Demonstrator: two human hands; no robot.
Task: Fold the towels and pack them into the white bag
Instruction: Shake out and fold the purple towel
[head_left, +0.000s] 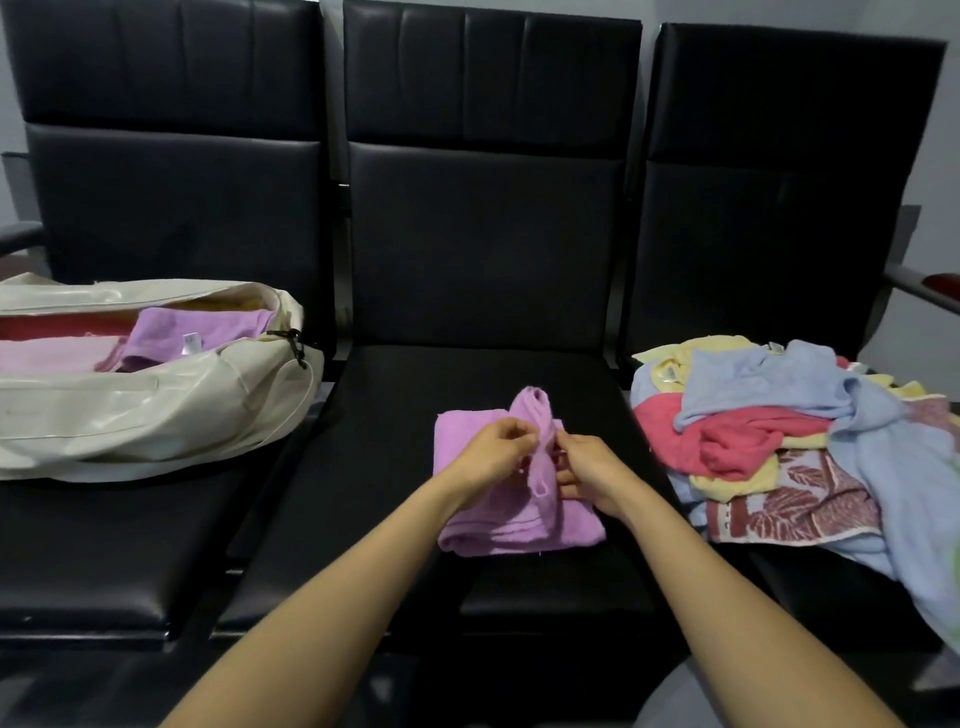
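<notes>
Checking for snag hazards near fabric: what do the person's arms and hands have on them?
Nothing worn shows. The left hand and right hand are ungloved, with no visible rings, watch or bracelets, and both forearms are bare to the frame's lower edge.

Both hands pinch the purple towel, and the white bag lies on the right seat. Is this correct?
No: the head view shows the white bag on the left seat. The left hand and right hand do pinch the purple towel.

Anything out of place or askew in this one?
A bunched fold of the purple towel sticks up between the left hand and right hand; a blue towel hangs over the right seat's front edge.
</notes>
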